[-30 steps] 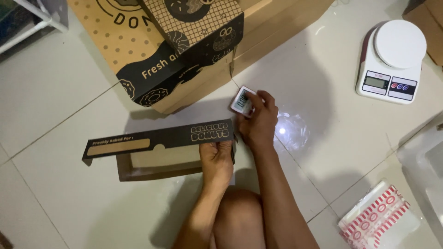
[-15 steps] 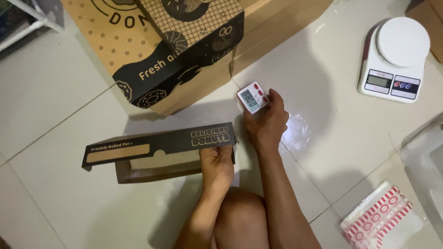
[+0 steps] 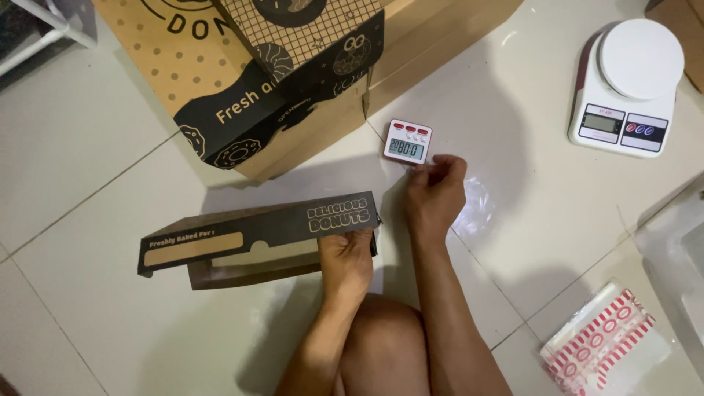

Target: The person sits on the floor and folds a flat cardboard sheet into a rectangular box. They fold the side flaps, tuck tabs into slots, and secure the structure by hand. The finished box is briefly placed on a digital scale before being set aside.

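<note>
Brown cardboard, the flattened donut box [image 3: 257, 238] lies on the tile floor [image 3: 95, 176]. Your left hand [image 3: 346, 258] grips its right end. Beyond that end, your right hand [image 3: 434, 192] pinches the timer's [image 3: 408, 141] lower edge.

Open white floor tile [image 3: 95, 154] lies to the left of the flat dark donut box [image 3: 257, 238], and a wide bare stretch runs between the small digital timer [image 3: 408, 141] and the white kitchen scale [image 3: 627, 88], so a hand could pass freely in both places. Ahead, the stack of large brown printed cartons [image 3: 293, 81] walls off the far side, its lower edge close above the donut box and just beside the timer. To the right, the red-and-white striped bags [image 3: 601, 345] and a pale container edge [image 3: 682, 242] narrow the way, while the person's raised knee [image 3: 381, 345] blocks the near middle.
</note>
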